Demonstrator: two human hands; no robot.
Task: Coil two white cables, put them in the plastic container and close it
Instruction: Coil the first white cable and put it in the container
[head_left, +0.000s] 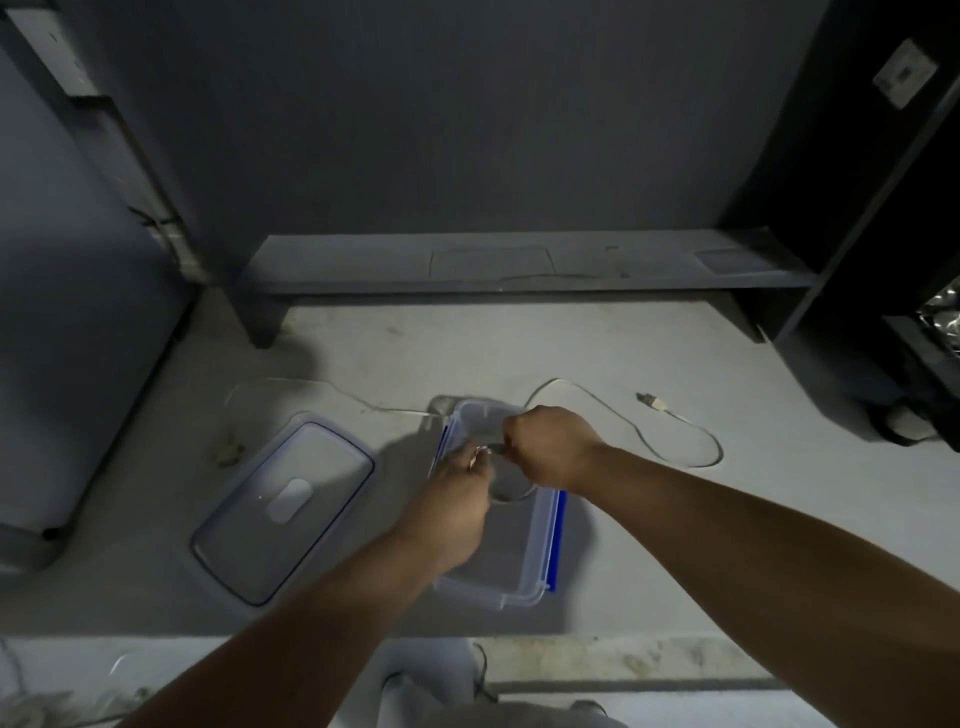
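Observation:
Both hands meet above the open clear plastic container (524, 561) with blue clips, in the middle of the pale table. My left hand (460, 499) pinches a small loop of white cable (511, 486). My right hand (550, 447) is closed on the same cable just above the loop. The rest of that cable seems to trail left across the table (291, 382). A second white cable (691, 431) lies loose to the right, its plug (649, 400) pointing left. The container's lid (285, 506) lies flat to the left of the container.
A low dark shelf (519, 265) runs along the back of the table. A dark cabinet (883, 208) stands at the right, a grey panel at the left. The table's front edge (311, 636) is just below the container.

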